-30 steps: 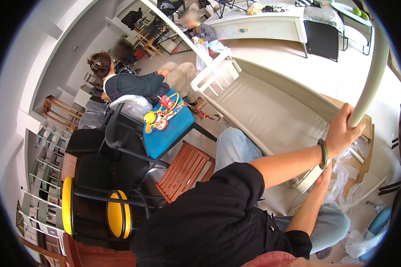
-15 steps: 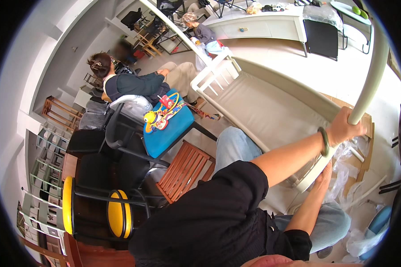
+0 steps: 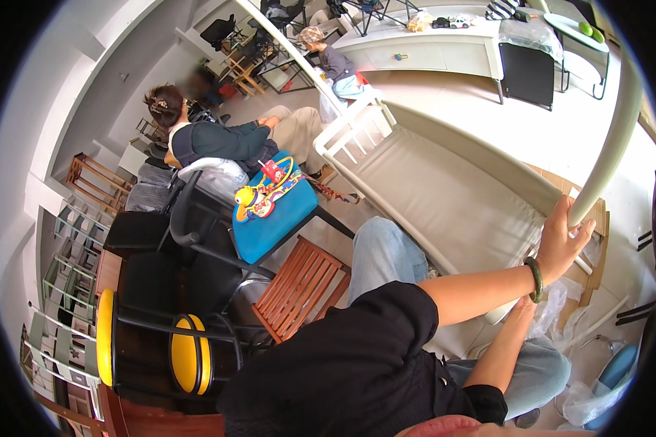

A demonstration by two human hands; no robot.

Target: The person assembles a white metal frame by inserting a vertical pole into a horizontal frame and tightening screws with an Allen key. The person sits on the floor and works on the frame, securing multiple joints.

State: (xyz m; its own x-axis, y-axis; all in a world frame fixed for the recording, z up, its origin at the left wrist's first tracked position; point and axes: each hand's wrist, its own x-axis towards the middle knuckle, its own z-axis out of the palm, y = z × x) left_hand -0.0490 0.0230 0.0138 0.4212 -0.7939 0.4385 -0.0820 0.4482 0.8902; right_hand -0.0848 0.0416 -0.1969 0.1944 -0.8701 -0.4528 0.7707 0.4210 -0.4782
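The scene is lit brightly and evenly by daylight, and the pale tiled floor (image 3: pixel 561 138) is washed out at upper right. Only soft shadows are cast. Straight edges are bent strongly by fisheye distortion, and a black vignette is seen around the rim.

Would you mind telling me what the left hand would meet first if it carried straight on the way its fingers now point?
The left hand already grips the lower end of the pale curved rail. Its fingers point up and right, so they would press into that rail first; beyond it is light floor, though depth is unclear.
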